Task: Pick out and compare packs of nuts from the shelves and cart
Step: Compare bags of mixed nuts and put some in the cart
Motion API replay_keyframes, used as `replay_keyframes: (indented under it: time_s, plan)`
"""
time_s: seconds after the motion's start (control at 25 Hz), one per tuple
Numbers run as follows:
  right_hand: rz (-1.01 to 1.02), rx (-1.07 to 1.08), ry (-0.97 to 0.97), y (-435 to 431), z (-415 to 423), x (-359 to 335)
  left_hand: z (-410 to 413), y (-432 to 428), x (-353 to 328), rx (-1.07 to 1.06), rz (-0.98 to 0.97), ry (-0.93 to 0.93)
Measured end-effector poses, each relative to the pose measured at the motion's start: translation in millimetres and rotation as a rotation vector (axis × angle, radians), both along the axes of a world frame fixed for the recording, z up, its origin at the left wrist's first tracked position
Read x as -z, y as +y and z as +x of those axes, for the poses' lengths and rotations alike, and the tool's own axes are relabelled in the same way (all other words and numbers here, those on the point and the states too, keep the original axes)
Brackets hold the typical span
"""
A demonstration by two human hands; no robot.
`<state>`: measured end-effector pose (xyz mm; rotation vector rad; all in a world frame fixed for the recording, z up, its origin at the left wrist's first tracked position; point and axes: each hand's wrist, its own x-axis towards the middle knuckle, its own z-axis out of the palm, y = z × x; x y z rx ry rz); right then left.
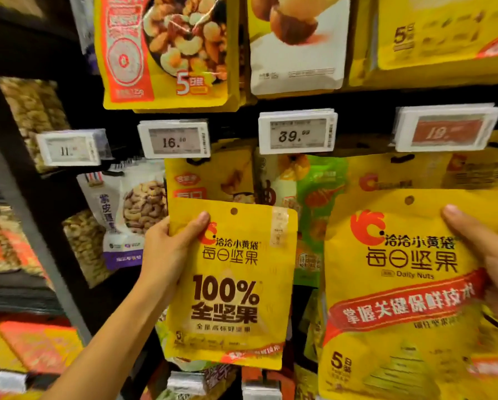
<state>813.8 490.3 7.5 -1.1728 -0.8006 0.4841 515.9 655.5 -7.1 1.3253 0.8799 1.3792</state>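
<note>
My left hand grips the upper left edge of a small yellow nut pack printed "100%", held upright in front of the shelves. My right hand holds the right side of a larger yellow pack marked "Daily Nuts" with a red band, thumb on its front. The two packs hang side by side, a narrow gap between them. The lower edge of the larger pack runs out of view.
Behind the packs hang more nut bags on hooks: a yellow mixed-nut bag, a white cashew bag, a green pack. Price tags reading 16 and 39 line the rail. A black upright stands at left.
</note>
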Motion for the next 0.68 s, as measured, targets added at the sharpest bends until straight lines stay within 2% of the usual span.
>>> replay_keyframes:
  time_s: [0.2,0.44,0.68]
  plan:
    - [-0.097,0.077,0.068,-39.3,41.0,10.2,63.1,-19.1,1.8,0.035,-0.027,0.007]
    - [-0.146,0.07,0.135,-83.6,94.2,8.7,126.3,-63.9,3.9,0.076,-0.027,0.05]
    - [-0.084,0.037,0.186,-108.0,149.5,-9.5,203.6,-100.9,-2.0,-0.047,-0.046,-0.035]
